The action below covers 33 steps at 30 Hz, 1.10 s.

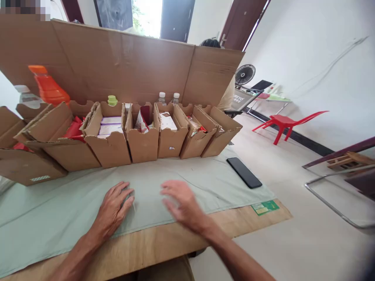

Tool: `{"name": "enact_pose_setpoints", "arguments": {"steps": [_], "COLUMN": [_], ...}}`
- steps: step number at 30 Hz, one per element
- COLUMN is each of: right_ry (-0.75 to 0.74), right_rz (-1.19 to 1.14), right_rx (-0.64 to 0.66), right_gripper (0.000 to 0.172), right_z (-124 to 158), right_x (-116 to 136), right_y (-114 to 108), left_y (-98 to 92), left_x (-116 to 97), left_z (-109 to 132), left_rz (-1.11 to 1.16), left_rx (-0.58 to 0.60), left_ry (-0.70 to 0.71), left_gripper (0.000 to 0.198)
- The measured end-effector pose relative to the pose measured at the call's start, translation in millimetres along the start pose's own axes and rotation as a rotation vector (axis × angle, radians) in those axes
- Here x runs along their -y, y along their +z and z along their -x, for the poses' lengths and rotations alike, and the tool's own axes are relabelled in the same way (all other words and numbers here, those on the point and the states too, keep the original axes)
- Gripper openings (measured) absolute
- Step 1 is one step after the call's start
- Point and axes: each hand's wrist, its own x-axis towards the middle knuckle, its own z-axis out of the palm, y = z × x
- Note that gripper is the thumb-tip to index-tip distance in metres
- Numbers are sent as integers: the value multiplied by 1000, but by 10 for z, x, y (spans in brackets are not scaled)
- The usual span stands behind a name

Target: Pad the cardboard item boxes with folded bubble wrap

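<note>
Before you, a creased, pale green cloth (146, 187) lies spread; open cardboard boxes (143, 145) stand rowed along its far side.

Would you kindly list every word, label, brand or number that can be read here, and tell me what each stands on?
"EEY", with an unclear letter on either side: on the grey chair back; the line beneath it is too small to read.
Green card: print too small to read.
Small white mark on a cardboard box: too small to read.
Nothing else is legible.

Open cloth (146, 199) before the cardboard boxes (143, 146); phone (244, 172) obstructs the right
</note>
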Motion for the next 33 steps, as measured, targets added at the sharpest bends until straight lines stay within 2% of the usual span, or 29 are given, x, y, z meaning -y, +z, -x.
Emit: {"name": "enact_pose_setpoints", "arguments": {"steps": [3, 6, 8, 11, 13, 17, 21, 24, 26, 29, 31, 33], "right_ry": [160, 333, 412, 434, 413, 343, 276, 285, 286, 250, 219, 221], "right_rz": [348, 675, 796, 838, 836, 850, 740, 638, 543, 165, -99, -169], "right_rx": [-195, -228, -97, 126, 189, 259, 412, 542, 561, 434, 236, -39], "right_gripper": [25, 44, 53, 34, 24, 23, 19, 21, 26, 25, 24, 22], "right_z": [-80, -376, -608, -848, -878, -676, -539, -725, -945, -1212, -1235, -1079], "right_x": [-631, -1185, -1446, -1659, -1678, -1418, -823, -320, -27, 305, 418, 397], "right_y": [-881, -1558, -1804, -1946, -1990, -2095, -2038, -1803, -1638, -1545, -1628, -1784], "left_y": [19, 40, 59, 78, 82, 76, 66, 62, 61, 48, 12, -60], "left_x": [87, 125, 139, 161, 175, 194, 200, 199, 194, 169, 124, 43], "left_z": [112, 118, 101, 89, 94, 107, 103, 94, 89, 76, 67, 71], "left_rz": [-60, -105, -128, -154, -166, -180, -185, -182, -165, -111, -50, 23], "left_rx": [-15, -64, -93, -120, -129, -121, -108, -103, -93, -79, -75, -87], "left_ry": [71, 133, 169, 214, 231, 236, 234, 230, 216, 169, 117, 40], "left_gripper": [43, 41, 38, 32, 30, 30, 31, 32, 33, 35, 36, 38]}}
